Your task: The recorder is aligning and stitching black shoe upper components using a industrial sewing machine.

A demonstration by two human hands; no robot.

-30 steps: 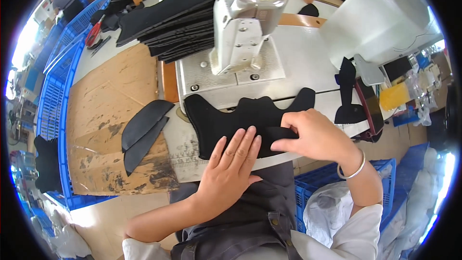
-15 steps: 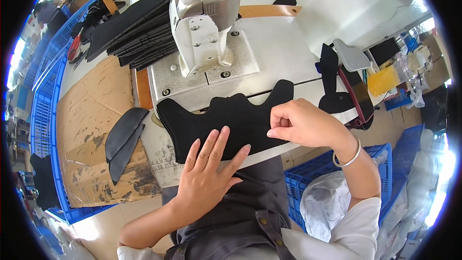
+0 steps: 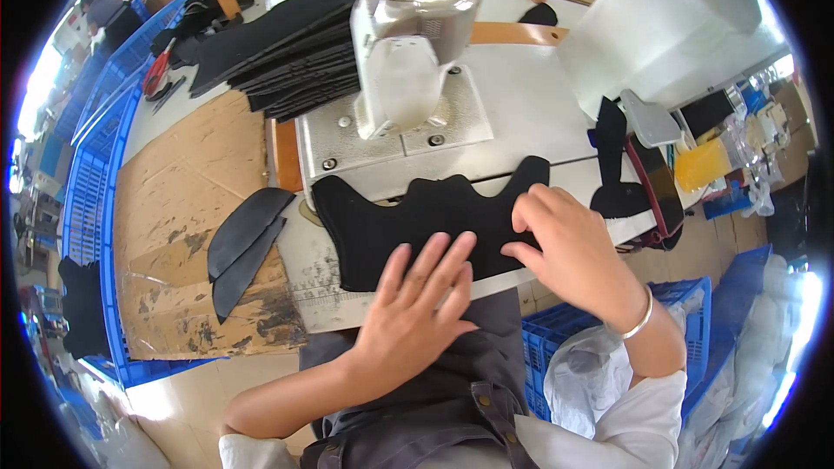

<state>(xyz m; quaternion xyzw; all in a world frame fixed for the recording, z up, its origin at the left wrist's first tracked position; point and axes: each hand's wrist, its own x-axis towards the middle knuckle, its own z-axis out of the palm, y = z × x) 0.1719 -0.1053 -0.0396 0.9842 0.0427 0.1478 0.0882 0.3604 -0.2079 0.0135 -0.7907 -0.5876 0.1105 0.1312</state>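
A black cut fabric piece (image 3: 408, 217) with a wavy far edge lies flat on the sewing machine's pale bed, at the near edge. Across its near side my left hand (image 3: 413, 317) rests or hovers, fingers outstretched; whether it presses down I cannot tell. My right hand (image 3: 569, 247) is over the piece's right end, with its thumb and bent fingers apart and nothing visible between them. Just beyond the fabric stands the metal sewing machine head (image 3: 413, 61), partly blurred.
At the far left is a stack of black pieces (image 3: 295, 56), near red-handled scissors (image 3: 157, 71). Two dark curved pieces (image 3: 248, 239) lie on worn cardboard (image 3: 174, 234). On the right are a dark red phone-like object (image 3: 653, 178) and, lower, a blue crate (image 3: 543, 352).
The view has shifted, so the scene sits further right. My right thumb and fingers, pinched together before, have parted. My left hand has drawn slightly toward the near edge of the fabric.
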